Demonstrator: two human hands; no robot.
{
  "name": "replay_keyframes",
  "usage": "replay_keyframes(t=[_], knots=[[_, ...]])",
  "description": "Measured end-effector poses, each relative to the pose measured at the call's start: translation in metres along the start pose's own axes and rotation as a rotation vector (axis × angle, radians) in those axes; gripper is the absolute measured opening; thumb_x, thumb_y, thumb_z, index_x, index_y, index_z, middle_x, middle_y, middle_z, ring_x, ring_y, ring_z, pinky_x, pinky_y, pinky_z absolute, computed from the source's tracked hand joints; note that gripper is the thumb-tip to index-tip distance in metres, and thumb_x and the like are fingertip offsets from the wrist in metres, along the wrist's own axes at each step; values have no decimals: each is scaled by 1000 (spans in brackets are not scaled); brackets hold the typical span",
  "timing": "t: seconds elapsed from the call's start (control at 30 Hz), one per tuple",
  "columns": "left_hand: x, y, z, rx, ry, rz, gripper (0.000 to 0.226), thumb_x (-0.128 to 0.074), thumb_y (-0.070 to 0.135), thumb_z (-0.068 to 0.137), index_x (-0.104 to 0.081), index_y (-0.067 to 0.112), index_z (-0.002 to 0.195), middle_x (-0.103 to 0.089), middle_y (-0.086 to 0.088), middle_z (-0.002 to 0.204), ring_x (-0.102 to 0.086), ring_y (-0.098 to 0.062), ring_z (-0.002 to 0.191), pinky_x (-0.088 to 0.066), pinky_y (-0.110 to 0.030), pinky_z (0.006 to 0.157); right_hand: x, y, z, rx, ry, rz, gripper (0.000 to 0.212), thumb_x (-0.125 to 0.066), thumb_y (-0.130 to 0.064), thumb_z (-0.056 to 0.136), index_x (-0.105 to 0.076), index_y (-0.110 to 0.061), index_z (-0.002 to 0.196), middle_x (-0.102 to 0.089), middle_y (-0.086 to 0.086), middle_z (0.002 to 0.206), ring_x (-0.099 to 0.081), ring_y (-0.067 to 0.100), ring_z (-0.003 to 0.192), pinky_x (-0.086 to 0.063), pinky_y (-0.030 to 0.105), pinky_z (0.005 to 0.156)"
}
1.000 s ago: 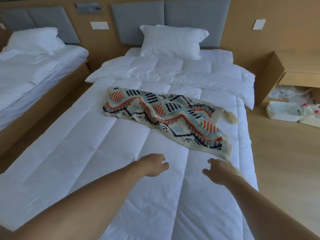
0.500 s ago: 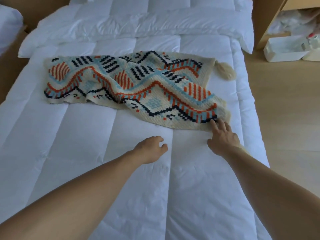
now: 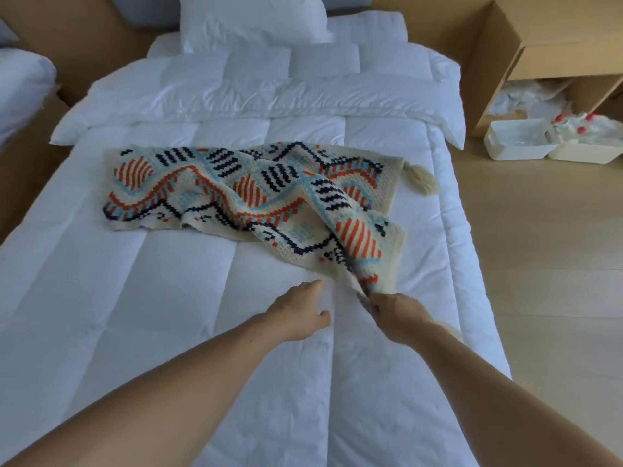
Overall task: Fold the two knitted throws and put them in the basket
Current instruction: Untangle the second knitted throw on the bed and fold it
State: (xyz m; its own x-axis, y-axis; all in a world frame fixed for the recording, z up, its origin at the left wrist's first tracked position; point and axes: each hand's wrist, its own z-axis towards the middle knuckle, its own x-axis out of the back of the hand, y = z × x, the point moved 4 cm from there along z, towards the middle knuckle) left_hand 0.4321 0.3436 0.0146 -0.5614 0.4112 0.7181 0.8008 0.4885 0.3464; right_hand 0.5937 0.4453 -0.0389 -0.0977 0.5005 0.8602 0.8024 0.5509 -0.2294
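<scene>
far left, the edge of a 2nd bed (image 3: 20, 89) shows. the main bed's white duvet (image 3: 135, 298) fills most of the view, w/ a pillow (image 3: 253, 21) at the head. one knitted throw (image 3: 236, 190) lies across the duvet's middle, spread out but rumpled, cream w/ orange, blue & navy zigzags. its left end lies flat and its near-right corner is raised off the duvet. the left hand (image 3: 300, 311) is over the duvet just left of that corner, fingers loose & apart, holding nothing; can't tell if it touches the duvet. the right hand (image 3: 397, 315) has its fingers clamped round the raised corner, and the cloth runs up to it in a ridge. a tassel (image 3: 421, 180) lies at the throw's far-right corner. further right stand a wooden nightstand (image 3: 539, 45) & white tubs (image 3: 519, 146) w/ red-capped bottles (image 3: 573, 126) on the floor. no basket or 2nd throw in view.

step, by judgement: the start of folding throw no. 1, w/ a corner in hand & no fold made yet. the next move prob needs the left hand on a 2nd corner or edge, so the cloth can be pulled flat & doubled over w/ edges lined up. soft knit would sag & bunch if carried by one corner only.
</scene>
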Motion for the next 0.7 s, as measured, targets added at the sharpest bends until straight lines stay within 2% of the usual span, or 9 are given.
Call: replay_keyframes(t=[0.1, 0.2, 0.27, 0.33, 0.4, 0.47, 0.53, 0.63, 0.7], knots=[[37, 6, -30, -98, 99, 12, 70, -56, 38, 93, -21, 25, 152, -25, 1, 158, -28, -22, 141, -35, -39, 108, 48, -47, -31, 101, 75, 60, 40, -40, -53, 99, -62, -24, 116, -69, 8, 109, -64, 32, 99, -45, 33, 72], [74, 6, -65, -198, 137, -65, 58, -62, 36, 89, -41, 31, 143, -43, 6, 147, -41, -19, 133, -42, -38, 103, 109, -94, -66, 152, 148, 125, 31, -55, -46, 93, -67, -26, 113, -71, 4, 103, -65, 27, 95, -51, 34, 75], [103, 2, -94, -274, 179, -134, 42, -62, 32, 88, -56, 30, 129, -59, 4, 128, -56, -18, 115, -49, -36, 91, 153, -125, -93, 147, 203, 201, 28, -63, -44, 88, -69, -19, 98, -70, 4, 91, -63, 24, 84, -50, 33, 68], [136, -3, -124, -374, 291, -169, 18, -62, 26, 88, -67, 21, 104, -66, -2, 104, -61, -22, 95, -52, -40, 80, 193, -155, -120, 154, 272, 272, 25, -71, -41, 83, -69, -16, 87, -68, 5, 83, -61, 23, 78, -48, 34, 67], [169, -15, -154, -437, 385, -188, 10, -56, 30, 88, -63, 23, 86, -64, 1, 86, -62, -23, 83, -52, -43, 74, 228, -186, -146, 167, 344, 378, 19, -76, -35, 79, -70, -17, 79, -67, 1, 77, -60, 19, 74, -49, 34, 68], [198, -27, -186, -471, 404, -215, 21, -48, 39, 88, -61, 22, 90, -66, 0, 85, -63, -23, 83, -51, -41, 75, 258, -217, -171, 174, 424, 486, 12, -77, -29, 80, -70, -20, 77, -66, -3, 74, -59, 15, 70, -48, 29, 65], [226, -40, -217, -494, 420, -272, 37, -48, 44, 87, -64, 12, 97, -67, -7, 92, -62, -24, 87, -46, -37, 76, 282, -249, -194, 179, 514, 568, 10, -74, -27, 83, -73, -17, 82, -70, 1, 83, -63, 18, 77, -50, 31, 70], [258, -65, -249, -467, 437, -243, 25, -50, 28, 96, -61, 6, 97, -65, -14, 98, -59, -26, 90, -39, -33, 69, 308, -293, -226, 217, 637, 665, 6, -71, -24, 87, -72, -18, 87, -67, 5, 99, -62, 20, 91, -49, 33, 81], [271, -84, -264, -445, 456, -229, 24, -49, 25, 99, -62, 5, 99, -65, -16, 101, -57, -24, 89, -37, -32, 68, 322, -316, -243, 249, 707, 770, 2, -70, -20, 89, -71, -19, 89, -68, 2, 97, -63, 18, 90, -50, 32, 83]])
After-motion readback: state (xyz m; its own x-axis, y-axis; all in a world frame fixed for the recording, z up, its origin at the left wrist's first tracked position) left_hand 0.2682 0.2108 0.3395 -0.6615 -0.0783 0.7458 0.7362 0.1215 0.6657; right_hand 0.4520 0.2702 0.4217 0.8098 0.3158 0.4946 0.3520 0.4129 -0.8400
